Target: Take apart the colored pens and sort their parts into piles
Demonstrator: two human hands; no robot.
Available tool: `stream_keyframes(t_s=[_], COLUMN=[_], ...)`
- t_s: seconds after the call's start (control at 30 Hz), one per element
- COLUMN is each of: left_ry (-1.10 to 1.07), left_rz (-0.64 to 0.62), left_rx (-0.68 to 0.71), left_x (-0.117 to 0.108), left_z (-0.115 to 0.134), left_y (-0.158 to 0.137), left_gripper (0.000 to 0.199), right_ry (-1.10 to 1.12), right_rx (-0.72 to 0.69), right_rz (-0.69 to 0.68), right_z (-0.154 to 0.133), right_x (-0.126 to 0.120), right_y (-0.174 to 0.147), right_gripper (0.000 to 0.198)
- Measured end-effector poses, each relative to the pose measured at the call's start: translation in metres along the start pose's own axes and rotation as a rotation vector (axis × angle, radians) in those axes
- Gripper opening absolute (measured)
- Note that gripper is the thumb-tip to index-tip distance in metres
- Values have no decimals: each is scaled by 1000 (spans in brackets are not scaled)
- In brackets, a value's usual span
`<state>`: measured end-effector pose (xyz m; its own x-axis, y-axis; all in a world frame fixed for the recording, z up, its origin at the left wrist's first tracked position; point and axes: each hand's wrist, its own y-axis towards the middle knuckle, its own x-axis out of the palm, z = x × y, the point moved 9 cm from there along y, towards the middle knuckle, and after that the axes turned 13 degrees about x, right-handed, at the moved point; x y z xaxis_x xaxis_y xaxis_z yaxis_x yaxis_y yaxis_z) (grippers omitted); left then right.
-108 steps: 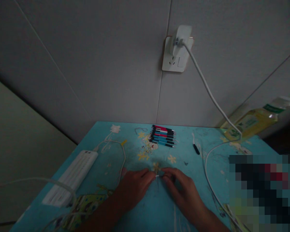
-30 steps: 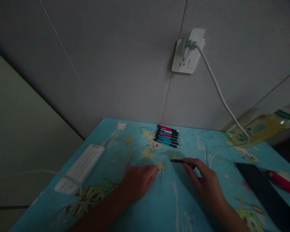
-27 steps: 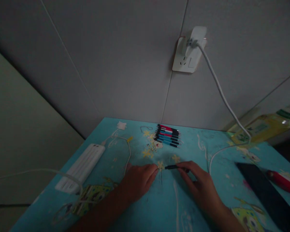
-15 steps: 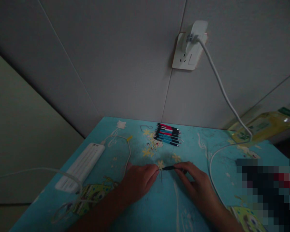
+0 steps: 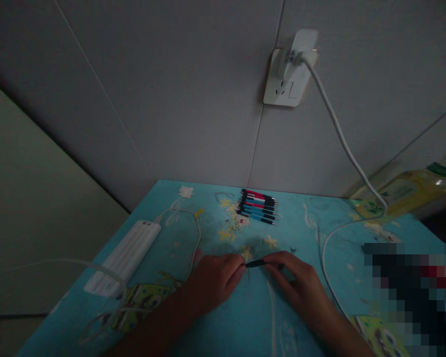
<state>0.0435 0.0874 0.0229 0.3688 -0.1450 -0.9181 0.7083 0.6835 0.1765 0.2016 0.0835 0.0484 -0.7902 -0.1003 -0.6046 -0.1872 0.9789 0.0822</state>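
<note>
A slim black pen piece spans the gap between my two hands, low over the blue tabletop. My right hand pinches its right part between thumb and fingertips. At the other end, the closed thumb and forefinger of my left hand grip the left tip. Any small part inside the left fingers is hidden. Beyond the hands lies a row of red, blue and black pens, side by side. Left of that row are scattered tiny parts, too small to name.
A white power strip with a cable lies at the left. On the wall, a plug sits in a socket, its white cord running down onto the table. A bottle of yellow liquid lies at the back right. A blurred-out dark patch covers the right edge.
My right hand has moved slightly left with the black pen piece, whose left end now meets my left fingertips. The small gap between them has closed.
</note>
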Motion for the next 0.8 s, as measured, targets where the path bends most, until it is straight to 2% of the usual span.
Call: stream_keyframes(t_s=[0.1,0.3,0.57,0.8], left_ry=[10,21,54,-34], left_rz=[-23,-29,-99,-35], left_rx=[14,-9,48,23], left_x=[2,7,11,9], left_z=[2,-2,2,-1], left_y=[-1,-4,1,-1], left_gripper=[22,28,13,19], right_ry=[13,62,108,104], right_rx=[-21,-11,-26,-36], right_rz=[-26,-32,-82,-76], right_z=[-2,-2,-10,-6], right_x=[7,15,15,15], right_y=[-2,-5,-5,-5], right_gripper=[16,13,11,11])
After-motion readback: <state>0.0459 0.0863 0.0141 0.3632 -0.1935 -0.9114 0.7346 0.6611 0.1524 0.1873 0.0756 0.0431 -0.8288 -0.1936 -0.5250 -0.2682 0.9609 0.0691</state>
